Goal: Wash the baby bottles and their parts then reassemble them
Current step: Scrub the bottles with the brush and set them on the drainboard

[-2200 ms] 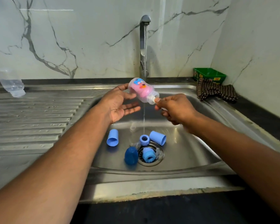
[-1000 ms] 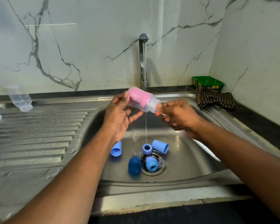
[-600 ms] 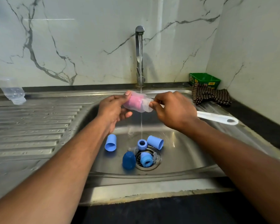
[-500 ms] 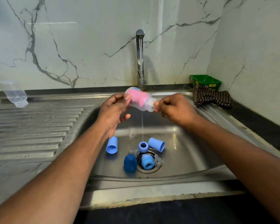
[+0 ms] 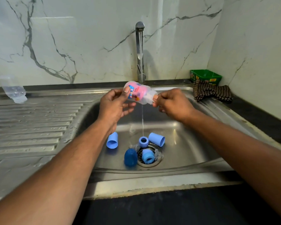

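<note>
Sink [image 5: 193, 153] basin: left hand [image 5: 113, 106] grip holds bottle [image 5: 139, 93]; right hand [image 5: 172, 103] pinched at its mouth.

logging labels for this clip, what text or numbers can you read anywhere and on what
"50": yellow print on the front of the green tub, roughly; the mark after it is unclear.
Print on the bottle held by the left hand: blue and red graphic, lettering too blurred to read.
Yellow patch at the tub's left end: unreadable.
Nothing else bears text.
</note>
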